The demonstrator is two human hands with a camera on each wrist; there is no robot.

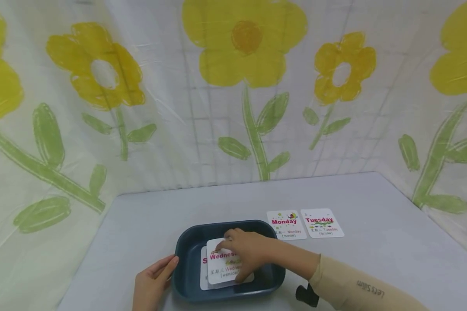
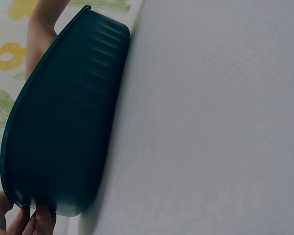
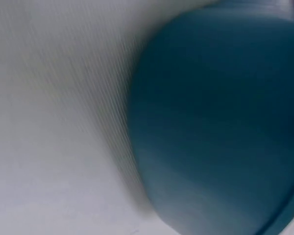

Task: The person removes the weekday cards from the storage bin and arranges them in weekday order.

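Observation:
My left hand (image 1: 154,280) pinches the left rim of a dark blue-green tray (image 1: 184,276), thumb and fingers on its edge; the left wrist view shows the fingers (image 2: 40,220) under that rim. Over the tray, my right hand (image 1: 252,249) holds a white Wednesday flashcard (image 1: 219,267) by its right part, fingers at the top and thumb near the bottom edge. Beneath it in the tray lies another card (image 1: 203,276), mostly covered, its heading starting with S. In the right wrist view the tray's outer wall (image 3: 215,122) hides the hand and cards.
Behind and right of the tray, a Monday card (image 1: 289,229) and a Tuesday card (image 1: 322,224) lie side by side on the white table (image 1: 225,198). A small black object (image 1: 307,296) sits by the right forearm. A flower-printed curtain (image 1: 171,142) hangs behind.

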